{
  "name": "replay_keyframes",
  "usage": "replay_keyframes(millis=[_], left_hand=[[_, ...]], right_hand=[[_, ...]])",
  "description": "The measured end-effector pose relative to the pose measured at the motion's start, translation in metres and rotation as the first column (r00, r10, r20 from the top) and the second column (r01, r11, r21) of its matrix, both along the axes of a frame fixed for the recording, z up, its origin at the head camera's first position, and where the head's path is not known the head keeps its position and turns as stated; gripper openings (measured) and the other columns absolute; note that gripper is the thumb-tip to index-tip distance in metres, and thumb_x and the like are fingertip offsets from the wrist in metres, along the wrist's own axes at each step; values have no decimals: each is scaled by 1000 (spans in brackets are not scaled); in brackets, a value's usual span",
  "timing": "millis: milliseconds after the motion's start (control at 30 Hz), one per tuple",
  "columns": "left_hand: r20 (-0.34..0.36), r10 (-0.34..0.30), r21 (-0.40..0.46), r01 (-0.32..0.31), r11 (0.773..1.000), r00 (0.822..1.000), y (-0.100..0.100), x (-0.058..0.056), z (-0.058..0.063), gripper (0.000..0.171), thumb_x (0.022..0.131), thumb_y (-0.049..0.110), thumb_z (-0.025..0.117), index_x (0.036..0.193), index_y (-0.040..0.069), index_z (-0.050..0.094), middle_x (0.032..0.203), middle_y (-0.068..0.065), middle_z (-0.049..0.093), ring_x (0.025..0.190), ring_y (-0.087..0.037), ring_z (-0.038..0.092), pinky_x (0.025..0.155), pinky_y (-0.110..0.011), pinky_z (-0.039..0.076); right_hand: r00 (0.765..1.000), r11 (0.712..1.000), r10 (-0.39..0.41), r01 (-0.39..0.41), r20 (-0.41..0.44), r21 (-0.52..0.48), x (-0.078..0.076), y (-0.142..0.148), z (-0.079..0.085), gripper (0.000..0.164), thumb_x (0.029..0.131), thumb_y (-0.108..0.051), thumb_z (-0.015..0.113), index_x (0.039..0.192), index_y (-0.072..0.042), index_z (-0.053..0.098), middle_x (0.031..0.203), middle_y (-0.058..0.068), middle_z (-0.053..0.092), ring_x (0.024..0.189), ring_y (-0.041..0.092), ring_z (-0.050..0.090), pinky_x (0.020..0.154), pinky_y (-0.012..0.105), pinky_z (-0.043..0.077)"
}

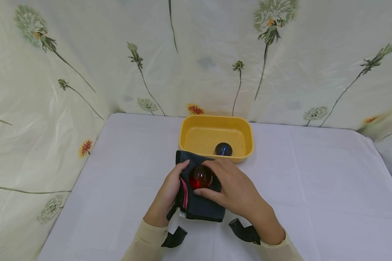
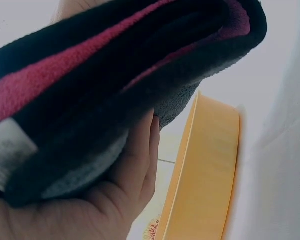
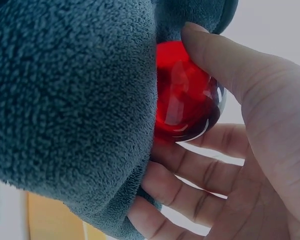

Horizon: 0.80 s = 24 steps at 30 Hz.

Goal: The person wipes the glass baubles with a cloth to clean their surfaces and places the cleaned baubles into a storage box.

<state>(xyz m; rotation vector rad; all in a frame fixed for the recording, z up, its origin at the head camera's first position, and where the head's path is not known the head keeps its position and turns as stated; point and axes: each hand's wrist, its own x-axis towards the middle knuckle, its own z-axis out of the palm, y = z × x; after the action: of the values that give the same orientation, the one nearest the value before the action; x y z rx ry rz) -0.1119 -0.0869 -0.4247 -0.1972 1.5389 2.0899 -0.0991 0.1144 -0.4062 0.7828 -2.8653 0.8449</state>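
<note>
My left hand (image 1: 170,194) grips a folded dark blue-grey cloth (image 1: 202,208) by its left side, thumb on top. The cloth has black edging and a pink inner layer; its folds and a white label (image 2: 10,150) show in the left wrist view. Against the cloth's face, my right hand (image 1: 236,185) holds a clear red ball (image 1: 200,177) between thumb and fingers. In the right wrist view the red ball (image 3: 185,95) looks glassy and is partly covered by the cloth (image 3: 75,100).
Just beyond the cloth stands a yellow rectangular tub (image 1: 215,121), with a dark blue ball (image 1: 223,149) inside at its near side. Black curved pieces (image 1: 245,231) sit at both wrists. A white cloth covers the table (image 1: 313,181); a flower-printed curtain (image 1: 202,72) hangs behind.
</note>
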Motion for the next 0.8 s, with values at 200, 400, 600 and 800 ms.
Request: replay_keyframes(millis=[200,400,600,800], left_hand=[[-4,-2,-11,2,1000,1000,0,1,1,59,109,45,36,147,1,42,139,-12,48,125,-24,48,100,-28,44],[-10,-4,-31,4,999,1000,0,1,2,59,109,45,36,147,1,41,140,-13,47,127,-25,46,102,-30,43],[-12,-2,-30,2,1000,1000,0,1,1,59,109,45,37,147,1,41,141,-13,46,129,-26,45,103,-31,43],[-3,0,-17,0,1000,1000,0,1,1,59,108,45,37,147,1,41,140,-12,46,127,-24,46,101,-29,44]], right_hand=[[1000,1000,-3,3,6,3,0,0,1,73,84,-60,80,138,-14,63,134,2,64,126,22,56,104,44,51],[1000,1000,-6,6,2,10,0,0,1,74,84,-62,79,137,-13,64,132,2,64,122,21,57,102,42,53],[1000,1000,-8,8,1,7,0,0,1,75,83,-62,79,137,-13,64,134,3,64,125,22,57,103,43,52],[1000,1000,-10,10,5,8,0,0,1,75,84,-62,79,137,-12,64,133,3,64,124,22,57,102,43,52]])
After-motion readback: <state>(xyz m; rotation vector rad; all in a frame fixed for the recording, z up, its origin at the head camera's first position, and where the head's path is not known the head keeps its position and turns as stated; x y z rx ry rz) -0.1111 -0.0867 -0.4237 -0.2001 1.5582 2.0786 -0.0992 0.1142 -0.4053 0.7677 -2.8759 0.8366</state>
